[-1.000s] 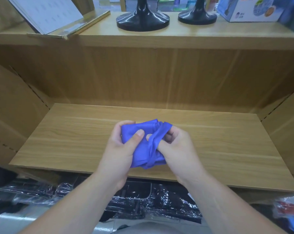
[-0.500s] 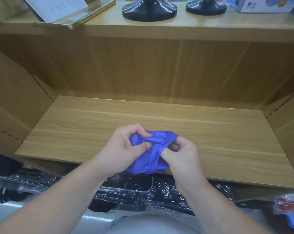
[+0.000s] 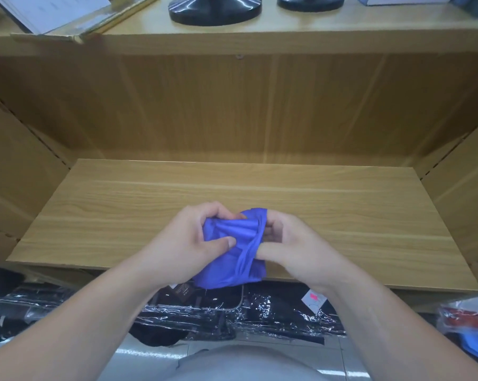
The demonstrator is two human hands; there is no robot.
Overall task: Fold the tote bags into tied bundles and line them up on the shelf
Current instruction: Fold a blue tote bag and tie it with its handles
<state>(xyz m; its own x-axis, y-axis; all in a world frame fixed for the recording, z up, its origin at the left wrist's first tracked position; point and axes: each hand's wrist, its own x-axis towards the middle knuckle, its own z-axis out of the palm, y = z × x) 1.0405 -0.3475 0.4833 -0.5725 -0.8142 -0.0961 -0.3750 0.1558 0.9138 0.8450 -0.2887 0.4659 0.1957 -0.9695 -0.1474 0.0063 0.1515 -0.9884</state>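
A blue tote bag [image 3: 232, 254], folded into a small wad, is held between both hands over the front edge of the wooden shelf [image 3: 122, 215]. My left hand [image 3: 188, 243] grips its left side, thumb pressed on the cloth and fingers curled over the top. My right hand [image 3: 292, 243] holds the right side, with a band of the bag's strap running down past its thumb. The bag's underside is hidden by my hands.
The shelf has wooden side walls and a back panel. The board above carries two black round bases [image 3: 214, 9], an open booklet on a stand [image 3: 59, 15] and boxes. Below the shelf lie black items in clear plastic [image 3: 232, 312]; a red and blue packet [image 3: 468, 325] sits at lower right.
My hands and the bag have stayed over the shelf's front edge. My left fingers have curled further over the top of the wad, and the strap band has pulled tighter round it.
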